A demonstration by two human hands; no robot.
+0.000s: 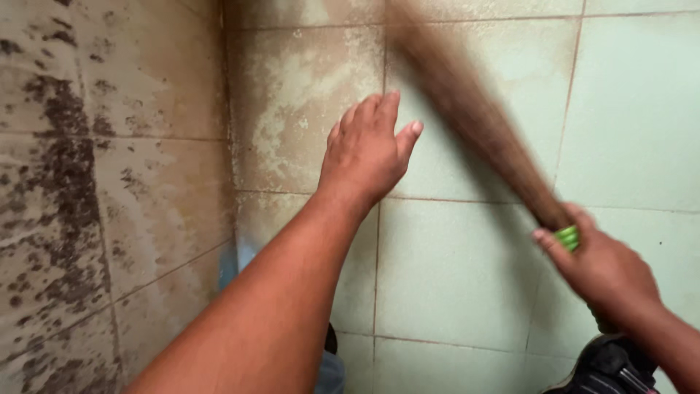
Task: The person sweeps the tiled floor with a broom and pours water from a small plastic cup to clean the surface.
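Nearest us, our right hand (601,270) is closed around the green-banded base of a brown broom (474,117), angled up-left so its blurred bristles reach the tiled wall (634,109). Our left hand (364,149) is empty, fingers spread against the stained corner tiles, likely for bracing.
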